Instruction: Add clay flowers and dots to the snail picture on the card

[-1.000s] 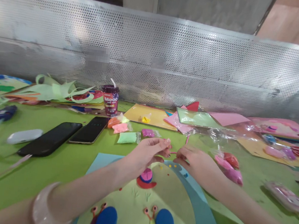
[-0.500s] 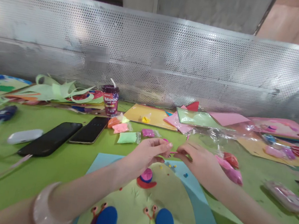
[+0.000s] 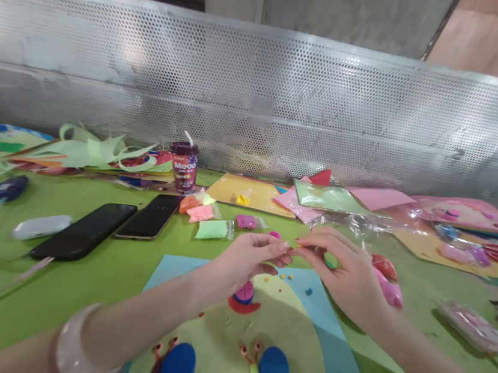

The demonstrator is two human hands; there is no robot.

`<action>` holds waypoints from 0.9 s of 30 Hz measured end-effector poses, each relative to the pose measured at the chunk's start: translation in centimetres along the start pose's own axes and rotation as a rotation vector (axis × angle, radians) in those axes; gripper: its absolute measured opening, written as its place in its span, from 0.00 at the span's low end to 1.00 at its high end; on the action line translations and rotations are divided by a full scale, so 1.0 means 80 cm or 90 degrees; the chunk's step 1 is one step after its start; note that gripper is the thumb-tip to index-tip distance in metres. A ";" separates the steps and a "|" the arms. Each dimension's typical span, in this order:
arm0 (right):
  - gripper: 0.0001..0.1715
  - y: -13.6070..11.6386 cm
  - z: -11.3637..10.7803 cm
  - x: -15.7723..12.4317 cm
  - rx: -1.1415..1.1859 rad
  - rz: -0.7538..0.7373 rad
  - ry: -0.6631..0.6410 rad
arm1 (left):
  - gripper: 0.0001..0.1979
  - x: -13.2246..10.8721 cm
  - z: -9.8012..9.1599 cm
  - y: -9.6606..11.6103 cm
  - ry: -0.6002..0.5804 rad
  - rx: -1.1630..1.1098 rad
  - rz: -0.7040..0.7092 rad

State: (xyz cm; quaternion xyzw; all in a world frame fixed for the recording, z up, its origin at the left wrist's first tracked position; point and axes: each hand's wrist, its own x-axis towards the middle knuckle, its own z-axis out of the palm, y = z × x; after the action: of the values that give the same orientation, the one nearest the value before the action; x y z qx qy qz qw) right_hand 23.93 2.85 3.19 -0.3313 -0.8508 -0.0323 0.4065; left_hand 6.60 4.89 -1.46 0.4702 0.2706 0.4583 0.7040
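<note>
Over the top of the clay picture my left hand [image 3: 252,256] is closed in a pinch. My right hand [image 3: 339,267] meets it, thumb and forefinger pinched together at the left fingertips. The thin strand of pink clay between them is now almost wholly covered by the fingers. Below lies a pale green round sheet [image 3: 230,341] on blue card [image 3: 339,343]. On it are a snail with a blue shell [image 3: 274,369] and yellow body, another blue-shelled snail [image 3: 178,366] with a purple body, and a smaller red one with a pink-topped shell [image 3: 244,293].
Bags of coloured clay [image 3: 214,229], two phones [image 3: 89,232] and a Meco cup [image 3: 184,166] stand beyond my left arm. Pink clay [image 3: 389,288] and a pink packet [image 3: 474,326] lie to the right. Paper sheets [image 3: 252,193] line the back, before a perforated metal panel [image 3: 260,91].
My right hand has risen slightly and its fingers have opened into a rounder pinch. The fingertips of both hands are closer, and the pink strand no longer shows plainly.
</note>
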 end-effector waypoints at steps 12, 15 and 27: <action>0.12 0.006 0.002 -0.002 -0.015 -0.061 -0.009 | 0.10 -0.001 -0.001 0.000 -0.015 -0.024 0.005; 0.06 0.007 0.003 -0.002 -0.007 -0.067 0.002 | 0.10 -0.001 -0.001 0.000 -0.023 -0.038 0.012; 0.09 0.006 0.002 -0.001 -0.015 -0.073 0.001 | 0.12 -0.004 0.003 0.004 -0.028 -0.013 -0.009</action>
State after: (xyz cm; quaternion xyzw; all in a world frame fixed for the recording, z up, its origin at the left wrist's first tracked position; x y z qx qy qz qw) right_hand 24.16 3.21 2.94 -0.2869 -0.8677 -0.0655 0.4005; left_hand 6.50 4.54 -1.08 0.4709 0.2536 0.4458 0.7178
